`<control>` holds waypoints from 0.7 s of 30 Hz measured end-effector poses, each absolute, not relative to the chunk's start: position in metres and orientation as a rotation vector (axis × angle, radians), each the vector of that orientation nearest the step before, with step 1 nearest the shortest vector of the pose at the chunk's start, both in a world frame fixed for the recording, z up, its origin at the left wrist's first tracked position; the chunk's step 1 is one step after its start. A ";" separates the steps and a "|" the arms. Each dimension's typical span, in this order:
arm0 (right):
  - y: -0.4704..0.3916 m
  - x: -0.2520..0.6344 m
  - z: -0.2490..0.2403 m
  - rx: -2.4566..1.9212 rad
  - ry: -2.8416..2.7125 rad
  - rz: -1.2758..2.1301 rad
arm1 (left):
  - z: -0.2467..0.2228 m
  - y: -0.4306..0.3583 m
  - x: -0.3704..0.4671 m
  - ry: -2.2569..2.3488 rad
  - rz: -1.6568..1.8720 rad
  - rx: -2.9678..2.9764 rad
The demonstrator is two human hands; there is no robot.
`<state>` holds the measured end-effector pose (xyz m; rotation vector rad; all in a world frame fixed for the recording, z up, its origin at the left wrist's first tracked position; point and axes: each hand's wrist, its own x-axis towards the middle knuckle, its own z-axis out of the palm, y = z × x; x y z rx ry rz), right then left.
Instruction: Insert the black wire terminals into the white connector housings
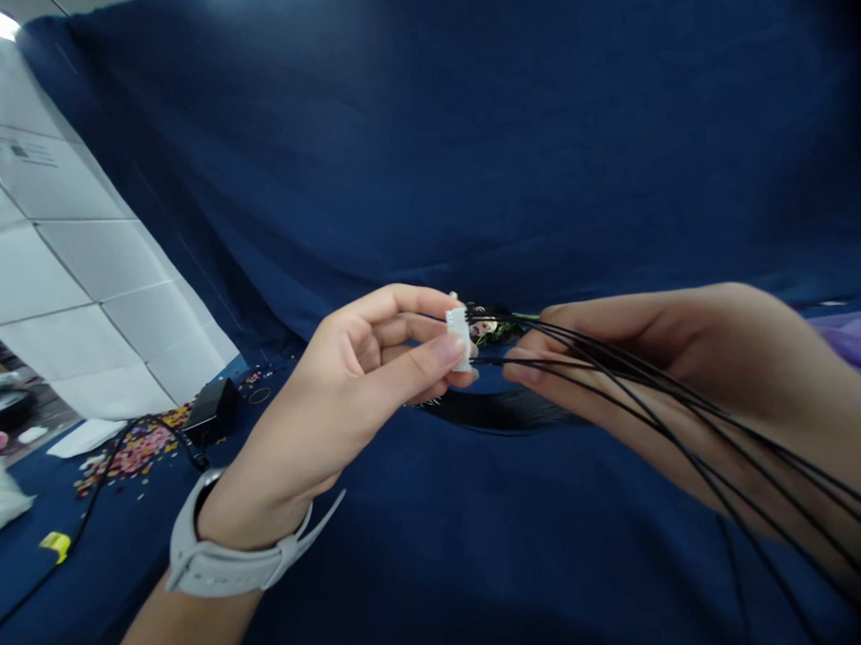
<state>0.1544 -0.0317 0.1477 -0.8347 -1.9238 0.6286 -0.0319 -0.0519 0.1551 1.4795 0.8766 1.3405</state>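
A small white connector [459, 340] is pinched between the thumb and fingers of my left hand [375, 363], which wears a grey watch strap [234, 567] at the wrist. Several thin black wires [617, 357] run from the connector's right side across my right hand [661, 369] to the lower right. The thumb and fingertips of my right hand are closed on the wires just right of the connector. Behind the hands lies a dark strand-like bundle [506, 410], partly hidden, with a small flowered item [489, 328] above it.
Colourful small pieces [140, 449] are scattered on the blue cloth at the left, beside a black box [212, 412] with a cable. A yellow tag [57, 545] hangs on the cable. Purple material [859, 342] shows at the right edge. A blue curtain [465, 140] hangs behind.
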 end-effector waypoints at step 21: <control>-0.026 0.151 0.138 -0.680 -1.892 0.842 | 0.151 -0.052 -0.030 0.897 1.380 1.612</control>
